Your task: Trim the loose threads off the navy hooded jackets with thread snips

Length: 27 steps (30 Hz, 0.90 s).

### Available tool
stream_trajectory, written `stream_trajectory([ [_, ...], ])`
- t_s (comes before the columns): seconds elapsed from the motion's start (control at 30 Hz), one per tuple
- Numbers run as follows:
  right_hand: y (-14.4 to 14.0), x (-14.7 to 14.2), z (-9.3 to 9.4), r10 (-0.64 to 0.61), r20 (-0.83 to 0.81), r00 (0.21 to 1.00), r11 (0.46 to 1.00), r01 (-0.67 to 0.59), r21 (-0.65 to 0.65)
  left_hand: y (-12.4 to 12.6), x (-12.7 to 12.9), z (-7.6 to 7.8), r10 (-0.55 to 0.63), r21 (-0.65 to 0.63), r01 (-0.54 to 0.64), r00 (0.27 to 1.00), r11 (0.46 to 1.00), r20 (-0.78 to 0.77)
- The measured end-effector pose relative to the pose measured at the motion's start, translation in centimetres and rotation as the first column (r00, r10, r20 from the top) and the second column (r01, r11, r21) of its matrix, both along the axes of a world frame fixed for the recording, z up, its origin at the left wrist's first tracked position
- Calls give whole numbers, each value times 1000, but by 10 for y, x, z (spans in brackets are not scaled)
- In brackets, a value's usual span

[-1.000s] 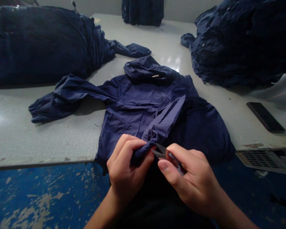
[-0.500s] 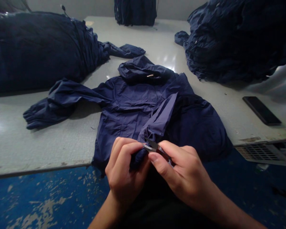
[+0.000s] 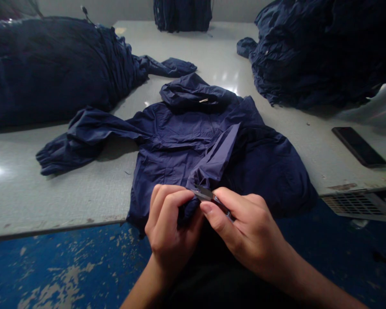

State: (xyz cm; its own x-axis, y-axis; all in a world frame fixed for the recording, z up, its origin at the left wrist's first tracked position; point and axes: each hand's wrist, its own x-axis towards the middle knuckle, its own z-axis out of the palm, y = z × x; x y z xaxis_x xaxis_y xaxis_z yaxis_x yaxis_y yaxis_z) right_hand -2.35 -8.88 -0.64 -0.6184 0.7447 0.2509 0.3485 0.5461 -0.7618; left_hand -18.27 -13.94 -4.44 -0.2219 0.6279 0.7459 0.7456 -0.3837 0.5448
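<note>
A navy hooded jacket (image 3: 180,143) lies spread on the table, its hood toward the far side and one sleeve (image 3: 86,131) stretched out to the left. The other sleeve (image 3: 217,159) runs down the front toward me, and my left hand (image 3: 169,214) grips its cuff end. In my right hand (image 3: 244,227) I hold small thread snips (image 3: 209,196), thumb and fingers closed round them. Their dark blades point left, at the fabric by my left fingertips. Whether a thread lies between the blades is too small to tell.
Large bundles of navy garments stand at the left (image 3: 51,73) and right (image 3: 315,56), with another dark bundle (image 3: 182,15) at the back. A phone (image 3: 359,146) lies near the right edge of the pale table (image 3: 93,193). Below is a worn blue floor (image 3: 67,266).
The snips' blades have come closer together at the cuff. Both hands keep their places, and the view has shifted slightly.
</note>
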Motion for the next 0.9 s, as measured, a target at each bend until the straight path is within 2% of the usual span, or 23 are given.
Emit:
stream_trajectory([
  [0.33,1,-2,-3,5,-43,999,1000,-6,-28,0,0,-4,31,-18,-31,1000,999,0],
  [0.43,1,0,-4,-2,-76,997,997,-4,-78,0,0,-3,46,-25,-46,999,999,-2],
  [0.5,1,1,-4,-43,-117,992,987,25,-156,-1,0,-3,57,-33,-57,998,998,2],
  [0.57,1,1,-5,-112,-202,973,946,42,-321,0,0,-4,71,-39,-70,997,997,12],
  [0.63,3,0,-7,-194,-306,932,851,5,-525,0,0,-4,80,-40,-79,997,996,20],
  [0.7,6,-4,-10,-256,-352,900,755,-41,-655,1,2,-5,74,-24,-73,997,997,24],
  [0.8,10,-11,-15,-314,-392,865,700,-68,-711,0,3,-5,27,10,-27,1000,1000,13],
  [0.9,13,-19,-19,-414,-475,776,654,-109,-748,-7,2,-4,-28,-6,28,999,1000,-20],
])
